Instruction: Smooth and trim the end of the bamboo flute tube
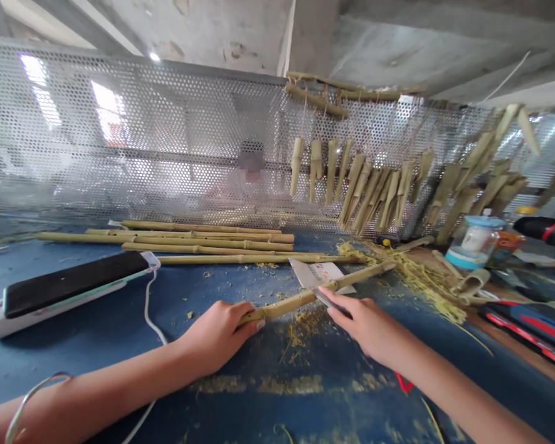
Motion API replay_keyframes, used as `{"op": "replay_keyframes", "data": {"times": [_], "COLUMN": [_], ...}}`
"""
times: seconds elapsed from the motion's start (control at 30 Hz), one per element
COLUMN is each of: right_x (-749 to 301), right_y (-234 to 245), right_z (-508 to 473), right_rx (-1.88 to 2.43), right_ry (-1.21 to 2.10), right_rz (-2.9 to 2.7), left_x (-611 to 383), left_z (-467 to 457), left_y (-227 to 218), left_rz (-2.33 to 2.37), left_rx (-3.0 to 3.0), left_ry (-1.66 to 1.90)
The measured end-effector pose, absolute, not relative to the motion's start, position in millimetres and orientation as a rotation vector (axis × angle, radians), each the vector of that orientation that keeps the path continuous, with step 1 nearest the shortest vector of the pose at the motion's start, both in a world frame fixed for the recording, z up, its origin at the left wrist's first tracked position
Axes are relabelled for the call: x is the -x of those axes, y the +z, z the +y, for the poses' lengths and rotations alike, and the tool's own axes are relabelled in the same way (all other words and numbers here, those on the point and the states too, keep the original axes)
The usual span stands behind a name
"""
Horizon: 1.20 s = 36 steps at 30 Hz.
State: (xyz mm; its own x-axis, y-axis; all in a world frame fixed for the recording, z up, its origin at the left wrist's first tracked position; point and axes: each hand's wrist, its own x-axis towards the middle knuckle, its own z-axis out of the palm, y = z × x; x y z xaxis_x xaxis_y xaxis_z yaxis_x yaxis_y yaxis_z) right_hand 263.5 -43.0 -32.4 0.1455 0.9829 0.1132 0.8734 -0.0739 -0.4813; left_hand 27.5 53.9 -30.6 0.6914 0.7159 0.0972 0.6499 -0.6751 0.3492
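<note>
My left hand (217, 336) is closed around the near end of a long bamboo stick (351, 279) that lies slanted across the blue table (97, 345). My right hand (367, 324) grips a knife (308, 275) whose wide blade rests against the stick near its middle. Bamboo shavings (300, 330) are scattered on the table under and between my hands.
Several bamboo sticks (203, 240) lie in a row at the back. A phone on a white power bank (69, 287) with a cable sits at the left. Cut bamboo pieces (374, 191) hang on the perforated metal screen. A jar (474, 240) and tools (527, 324) crowd the right side.
</note>
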Motion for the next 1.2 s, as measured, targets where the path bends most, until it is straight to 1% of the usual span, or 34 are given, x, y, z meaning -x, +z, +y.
{"op": "replay_keyframes", "data": {"times": [0.37, 0.5, 0.63, 0.77, 1.0, 1.13, 1.2], "right_x": [-255, -262, -282, -294, -291, -294, -292], "right_y": [-36, -33, -30, -30, -36, -38, -39], "right_z": [-41, -44, -44, -44, -41, -39, -39], "right_rx": [1.951, 2.01, 2.093, 2.18, 2.061, 2.162, 2.115], "right_ry": [0.371, 0.244, 0.173, 0.044, 0.167, 0.023, 0.038], "right_rz": [-1.807, -1.805, -1.813, -1.778, -1.826, -1.759, -1.811], "left_x": [-25, -26, -28, -29, -29, -28, -27], "left_z": [51, 48, 51, 59, 70, 71, 71], "left_y": [-32, -32, -32, -30, -28, -28, -28], "left_rz": [1.097, 1.158, 1.12, 1.008, 0.888, 0.87, 0.865], "left_rx": [-2.665, -2.676, -2.578, -2.346, -2.14, -2.093, -2.082], "left_ry": [0.338, 0.349, 0.428, 0.464, 0.378, 0.368, 0.358]}}
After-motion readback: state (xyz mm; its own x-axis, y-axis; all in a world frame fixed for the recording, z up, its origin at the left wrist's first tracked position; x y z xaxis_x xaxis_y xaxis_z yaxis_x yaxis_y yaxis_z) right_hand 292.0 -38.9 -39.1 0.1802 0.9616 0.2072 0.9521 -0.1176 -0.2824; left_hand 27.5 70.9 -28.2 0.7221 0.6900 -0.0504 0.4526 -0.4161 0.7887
